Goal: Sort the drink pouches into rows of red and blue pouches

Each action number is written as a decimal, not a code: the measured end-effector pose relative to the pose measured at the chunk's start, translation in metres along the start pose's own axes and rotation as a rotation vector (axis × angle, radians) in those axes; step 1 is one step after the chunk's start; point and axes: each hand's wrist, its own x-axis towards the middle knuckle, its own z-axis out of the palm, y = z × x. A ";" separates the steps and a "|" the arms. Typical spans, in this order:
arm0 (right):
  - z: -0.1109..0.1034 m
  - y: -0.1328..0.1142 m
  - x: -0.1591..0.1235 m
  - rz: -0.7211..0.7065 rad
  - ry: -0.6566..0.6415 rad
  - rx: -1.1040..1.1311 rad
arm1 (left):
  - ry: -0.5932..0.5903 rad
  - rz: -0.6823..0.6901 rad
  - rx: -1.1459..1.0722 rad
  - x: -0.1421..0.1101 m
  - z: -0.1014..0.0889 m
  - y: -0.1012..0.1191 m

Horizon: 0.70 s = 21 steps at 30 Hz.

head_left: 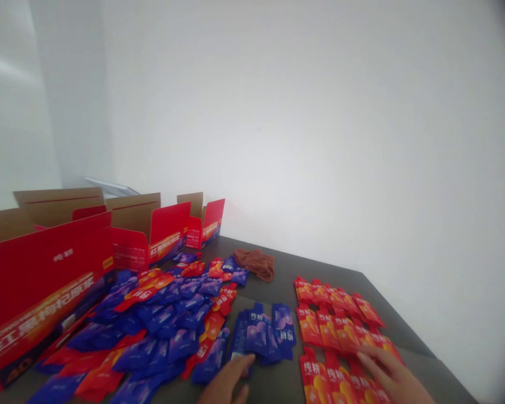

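My left hand (227,381) is at the bottom edge, fingers curved and apart. Its fingertips reach the lower end of a small group of blue pouches (257,334); whether they grip one is hard to see. Next to that group lies another blue pouch (283,318). On the right, my right hand (389,373) rests over red pouches with its fingers stretched out. These red pouches (320,328) lie in three overlapping rows, printed with orange fruit and white characters. The lower part of each hand is cut off by the frame.
A loose heap of mixed blue and red pouches (168,317) covers the table's left side. Behind it stand open red cartons (46,292) with raised flaps. A brown cloth (256,264) lies at the back of the dark table (303,261), near a white wall (286,129).
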 end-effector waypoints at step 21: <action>0.163 -0.212 -0.017 -0.250 -0.412 0.212 | 0.153 0.088 1.006 0.002 -0.065 -0.024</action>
